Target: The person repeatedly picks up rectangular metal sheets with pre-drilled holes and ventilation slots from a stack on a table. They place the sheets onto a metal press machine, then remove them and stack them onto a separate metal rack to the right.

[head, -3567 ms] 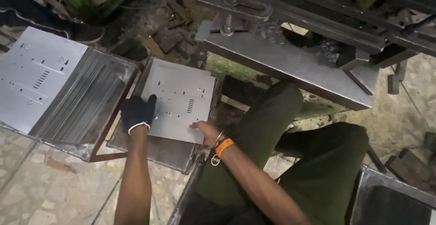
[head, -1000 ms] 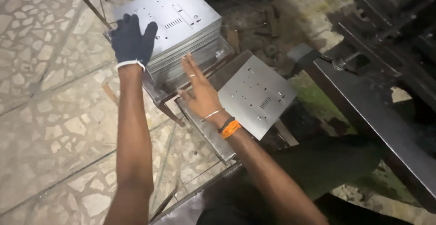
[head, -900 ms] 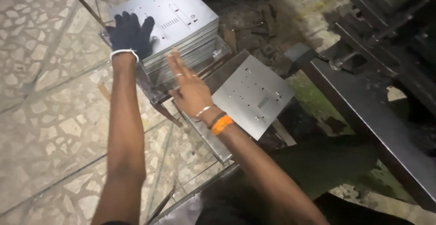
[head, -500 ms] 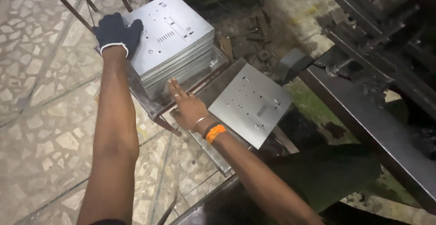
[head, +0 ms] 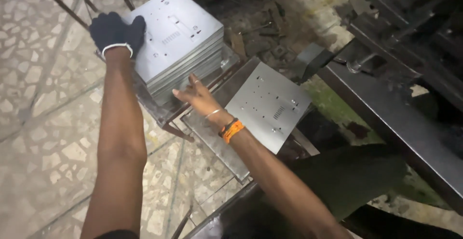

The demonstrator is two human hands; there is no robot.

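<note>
Two hands: gloved left hand (head: 115, 32) fingers flat on plate stack (head: 181, 41); right hand (head: 197, 94) fingers apart beside it; one loose plate (head: 268, 105).

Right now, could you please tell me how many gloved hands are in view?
1: the left hand, in a dark knitted glove, rests on the stack of grey punched metal plates. The right hand is bare.

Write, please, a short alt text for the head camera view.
A gloved left hand rests on a stack of punched metal sheets, the bare right hand touching its near edge. A single sheet lies beside it.
</note>
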